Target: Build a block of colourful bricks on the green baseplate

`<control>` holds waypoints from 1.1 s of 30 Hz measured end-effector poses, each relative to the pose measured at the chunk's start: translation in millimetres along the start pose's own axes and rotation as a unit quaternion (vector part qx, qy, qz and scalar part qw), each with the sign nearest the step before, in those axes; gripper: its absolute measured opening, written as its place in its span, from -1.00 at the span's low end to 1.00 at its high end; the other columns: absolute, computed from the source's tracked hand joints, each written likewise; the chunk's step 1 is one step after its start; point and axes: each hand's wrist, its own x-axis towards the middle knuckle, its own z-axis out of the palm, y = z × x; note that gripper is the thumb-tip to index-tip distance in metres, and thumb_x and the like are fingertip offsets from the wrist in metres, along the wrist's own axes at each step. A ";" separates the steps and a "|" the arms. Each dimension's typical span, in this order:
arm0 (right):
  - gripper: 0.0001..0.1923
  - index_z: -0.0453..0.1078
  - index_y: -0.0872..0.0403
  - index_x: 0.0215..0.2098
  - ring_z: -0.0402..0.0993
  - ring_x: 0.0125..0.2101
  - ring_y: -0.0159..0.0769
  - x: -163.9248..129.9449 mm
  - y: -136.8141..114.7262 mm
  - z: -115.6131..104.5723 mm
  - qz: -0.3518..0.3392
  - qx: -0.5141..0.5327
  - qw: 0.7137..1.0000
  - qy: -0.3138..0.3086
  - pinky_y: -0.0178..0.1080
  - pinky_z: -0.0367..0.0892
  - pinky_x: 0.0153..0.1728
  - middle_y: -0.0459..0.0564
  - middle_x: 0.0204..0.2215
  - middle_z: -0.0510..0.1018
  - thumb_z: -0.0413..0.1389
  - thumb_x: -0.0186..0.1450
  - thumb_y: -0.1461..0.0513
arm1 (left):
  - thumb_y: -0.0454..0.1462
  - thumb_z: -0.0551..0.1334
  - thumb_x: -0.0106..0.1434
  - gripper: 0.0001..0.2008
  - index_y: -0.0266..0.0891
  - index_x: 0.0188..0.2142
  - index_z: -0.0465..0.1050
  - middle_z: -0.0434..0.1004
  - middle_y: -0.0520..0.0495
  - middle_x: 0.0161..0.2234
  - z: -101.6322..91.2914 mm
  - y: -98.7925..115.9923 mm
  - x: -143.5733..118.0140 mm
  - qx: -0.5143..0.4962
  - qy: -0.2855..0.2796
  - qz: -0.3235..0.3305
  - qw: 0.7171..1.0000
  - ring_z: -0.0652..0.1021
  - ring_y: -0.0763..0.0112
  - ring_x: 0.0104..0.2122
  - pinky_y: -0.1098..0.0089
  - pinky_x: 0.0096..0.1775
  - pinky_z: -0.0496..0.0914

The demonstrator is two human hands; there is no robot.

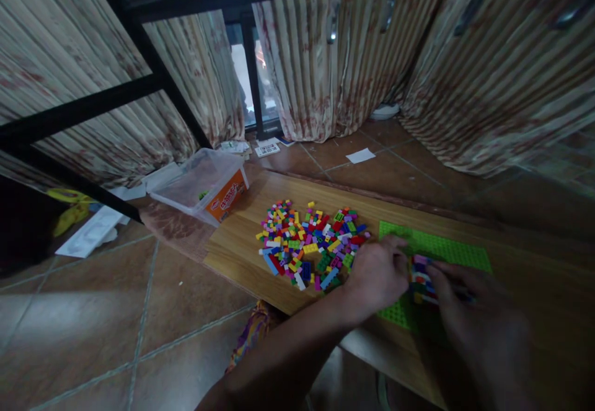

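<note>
Both hands, left hand [377, 273] and right hand [483, 324], grip the brick stack [421, 279] on the green baseplate [441, 248]. Uneven pressure could snap it apart, I judge

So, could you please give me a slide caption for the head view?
Both hands, left and right, hold a brick stack on a green baseplate beside loose bricks.
</note>
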 end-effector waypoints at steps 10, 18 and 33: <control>-0.79 0.52 -0.06 -0.22 0.49 -0.15 -0.16 -20.4 -47.3 37.7 -0.113 0.115 0.983 -0.088 -0.08 0.35 -0.08 -0.02 -0.22 0.58 0.09 0.33 0.07 | -0.31 0.19 0.18 -0.77 -0.30 -0.15 0.46 0.57 -0.03 -0.39 -108.5 -15.6 25.4 -0.272 0.337 -0.027 0.901 0.52 0.51 -0.47 0.49 -0.39 0.41; -0.73 0.53 -0.04 -0.12 0.37 -0.10 -0.16 -4.7 -132.7 102.8 -0.313 0.084 0.912 -0.251 -0.08 0.36 -0.05 0.02 -0.13 0.52 0.03 0.34 0.32 | -0.33 0.30 0.00 -0.77 -0.30 -0.29 0.46 0.51 0.07 -0.45 -184.2 -32.3 7.8 -0.460 0.477 -0.054 0.747 0.39 0.69 -0.59 0.58 -0.46 0.28; -0.89 0.53 -0.01 -0.26 0.47 -0.23 -0.23 4.1 -121.2 99.2 -0.087 0.229 0.940 -0.238 -0.15 0.39 -0.17 -0.03 -0.28 0.56 0.17 0.27 0.19 | -0.29 0.33 0.02 -0.80 -0.30 -0.31 0.48 0.52 0.05 -0.45 -175.5 -27.5 5.6 -0.451 0.327 -0.116 0.822 0.42 0.63 -0.55 0.55 -0.43 0.29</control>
